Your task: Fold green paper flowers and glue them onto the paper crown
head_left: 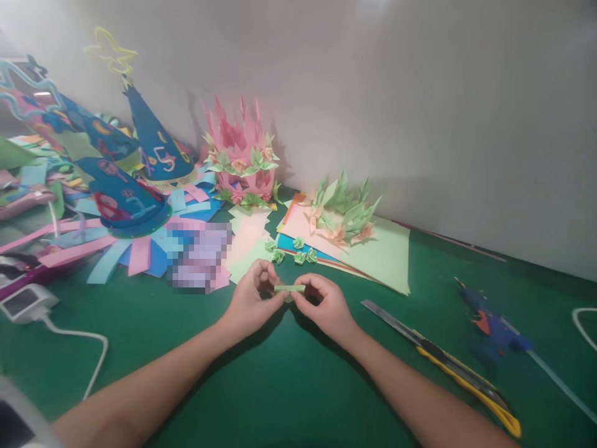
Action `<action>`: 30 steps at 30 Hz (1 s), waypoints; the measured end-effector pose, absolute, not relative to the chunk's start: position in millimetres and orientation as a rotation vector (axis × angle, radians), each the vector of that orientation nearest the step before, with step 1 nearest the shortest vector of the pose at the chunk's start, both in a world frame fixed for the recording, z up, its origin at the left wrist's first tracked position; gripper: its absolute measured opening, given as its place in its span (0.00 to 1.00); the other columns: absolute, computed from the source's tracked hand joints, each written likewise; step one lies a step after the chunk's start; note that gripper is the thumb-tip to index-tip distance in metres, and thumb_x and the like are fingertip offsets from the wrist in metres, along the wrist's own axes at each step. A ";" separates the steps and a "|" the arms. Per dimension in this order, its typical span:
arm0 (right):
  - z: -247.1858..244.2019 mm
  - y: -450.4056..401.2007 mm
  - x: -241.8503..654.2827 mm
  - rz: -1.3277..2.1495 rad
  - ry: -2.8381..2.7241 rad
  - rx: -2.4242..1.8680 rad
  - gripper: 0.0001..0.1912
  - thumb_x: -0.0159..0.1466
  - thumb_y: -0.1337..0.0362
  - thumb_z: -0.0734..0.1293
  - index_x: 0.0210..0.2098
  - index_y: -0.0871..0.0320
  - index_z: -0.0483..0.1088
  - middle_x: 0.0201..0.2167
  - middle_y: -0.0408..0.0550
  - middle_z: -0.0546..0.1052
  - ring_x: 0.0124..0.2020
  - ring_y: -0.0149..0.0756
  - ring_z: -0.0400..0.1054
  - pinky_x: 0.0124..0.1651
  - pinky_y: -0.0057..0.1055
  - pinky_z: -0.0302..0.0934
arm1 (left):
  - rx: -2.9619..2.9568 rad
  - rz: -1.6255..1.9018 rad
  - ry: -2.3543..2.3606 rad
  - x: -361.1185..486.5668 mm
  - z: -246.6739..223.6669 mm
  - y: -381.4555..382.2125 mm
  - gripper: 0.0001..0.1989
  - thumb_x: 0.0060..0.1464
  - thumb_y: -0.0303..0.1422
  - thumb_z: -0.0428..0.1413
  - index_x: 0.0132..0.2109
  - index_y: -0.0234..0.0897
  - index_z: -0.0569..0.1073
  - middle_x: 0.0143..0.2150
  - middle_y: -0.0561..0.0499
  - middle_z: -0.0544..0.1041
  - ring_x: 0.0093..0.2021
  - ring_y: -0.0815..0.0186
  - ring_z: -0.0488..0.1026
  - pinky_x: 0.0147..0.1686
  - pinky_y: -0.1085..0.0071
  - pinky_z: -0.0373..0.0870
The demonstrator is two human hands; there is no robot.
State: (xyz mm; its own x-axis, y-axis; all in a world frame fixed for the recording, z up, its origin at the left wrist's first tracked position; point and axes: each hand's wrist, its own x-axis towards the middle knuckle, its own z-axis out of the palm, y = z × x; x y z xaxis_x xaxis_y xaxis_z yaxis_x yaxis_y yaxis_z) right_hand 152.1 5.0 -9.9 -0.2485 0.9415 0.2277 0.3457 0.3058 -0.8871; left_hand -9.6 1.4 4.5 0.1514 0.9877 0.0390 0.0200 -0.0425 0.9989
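Between my two hands is a small folded piece of light green paper (290, 289), held just above the green table. My left hand (254, 298) pinches its left end with thumb and fingers. The right end is pinched by my right hand (324, 305). Parts of the paper lie hidden behind my fingertips. Just beyond my hands sit several small green paper flowers (299, 256). Farther back, a green paper crown (347, 208) with peach flowers rests on a stack of coloured paper sheets (389, 255).
To the right lie a yellow utility knife (459, 367), blade out, and a blue glue gun (497, 323). A pink paper crown (240, 155) stands near the wall. Blue cone hats (156, 140) and paper strips (140, 255) crowd the left, with a white cabled device (30, 303).
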 end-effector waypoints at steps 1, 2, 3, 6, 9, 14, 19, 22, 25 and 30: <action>-9.8 4.7 152.2 0.938 -1.762 -1.158 0.02 0.55 0.66 0.64 0.28 0.58 0.67 0.23 0.42 0.68 0.23 0.28 0.60 0.25 0.24 0.56 | 1.336 1.121 1.096 -9.5 4.4 0.9 0.14 0.44 0.26 0.58 0.33 0.39 0.58 0.26 0.59 0.64 0.26 0.74 0.65 0.27 0.76 0.61; -9.6 4.5 152.4 0.954 -1.755 -1.157 0.02 0.55 0.66 0.64 0.27 0.58 0.67 0.23 0.41 0.68 0.23 0.28 0.59 0.25 0.24 0.56 | 1.335 1.124 1.089 -9.5 4.0 0.6 0.14 0.45 0.26 0.58 0.33 0.39 0.58 0.26 0.59 0.64 0.26 0.74 0.65 0.27 0.76 0.62; -9.6 4.5 152.6 0.980 -1.742 -1.155 0.02 0.55 0.66 0.64 0.27 0.58 0.67 0.23 0.41 0.68 0.22 0.27 0.59 0.24 0.23 0.55 | 1.320 1.121 1.069 -9.8 3.3 0.5 0.14 0.45 0.27 0.58 0.33 0.39 0.58 0.26 0.59 0.65 0.26 0.74 0.65 0.28 0.76 0.62; -9.7 5.5 153.1 1.124 -1.674 -1.153 0.04 0.56 0.64 0.64 0.27 0.58 0.66 0.20 0.39 0.66 0.20 0.26 0.56 0.22 0.23 0.53 | 1.210 1.095 0.952 -11.0 0.2 2.0 0.16 0.45 0.28 0.59 0.34 0.39 0.57 0.25 0.60 0.65 0.26 0.74 0.66 0.28 0.76 0.63; -9.4 7.9 153.3 1.278 -1.589 -1.153 0.08 0.56 0.60 0.64 0.29 0.58 0.66 0.17 0.37 0.63 0.18 0.25 0.55 0.21 0.23 0.52 | 1.078 1.064 0.854 -11.5 -2.7 5.8 0.19 0.44 0.31 0.61 0.36 0.40 0.56 0.24 0.61 0.66 0.24 0.74 0.67 0.26 0.77 0.63; -8.0 8.3 152.0 1.092 -1.522 -1.156 0.06 0.57 0.61 0.64 0.28 0.58 0.65 0.20 0.38 0.64 0.20 0.26 0.57 0.24 0.25 0.55 | 1.064 1.167 0.947 -10.0 -2.7 9.7 0.20 0.41 0.32 0.63 0.38 0.39 0.60 0.31 0.56 0.70 0.30 0.73 0.69 0.31 0.75 0.66; -9.8 1.9 152.5 0.697 -1.639 -1.050 0.03 0.58 0.69 0.64 0.28 0.56 0.66 0.29 0.44 0.68 0.29 0.31 0.63 0.29 0.27 0.60 | 1.208 0.949 1.148 -10.7 3.0 5.5 0.12 0.45 0.38 0.60 0.27 0.33 0.69 0.19 0.57 0.68 0.19 0.75 0.63 0.20 0.77 0.60; -10.5 0.2 154.3 0.592 -1.753 -0.985 0.05 0.57 0.72 0.64 0.31 0.55 0.68 0.32 0.45 0.69 0.31 0.31 0.65 0.29 0.27 0.61 | 1.184 0.846 1.062 -11.3 5.1 2.8 0.13 0.47 0.39 0.58 0.27 0.32 0.74 0.24 0.52 0.75 0.24 0.72 0.68 0.28 0.75 0.66; -9.9 1.2 156.0 0.500 -1.846 -0.959 0.08 0.58 0.72 0.63 0.33 0.53 0.70 0.33 0.46 0.70 0.35 0.34 0.67 0.36 0.32 0.64 | 1.031 0.845 1.009 -11.6 3.2 2.7 0.14 0.47 0.41 0.59 0.29 0.32 0.75 0.28 0.50 0.77 0.27 0.71 0.71 0.33 0.74 0.68; -11.1 3.0 156.9 0.480 -1.889 -0.920 0.12 0.60 0.73 0.62 0.39 0.51 0.72 0.37 0.47 0.71 0.39 0.34 0.67 0.41 0.33 0.64 | 0.858 0.893 1.020 -10.8 1.5 4.4 0.13 0.46 0.40 0.60 0.28 0.31 0.74 0.25 0.52 0.76 0.26 0.72 0.72 0.33 0.75 0.69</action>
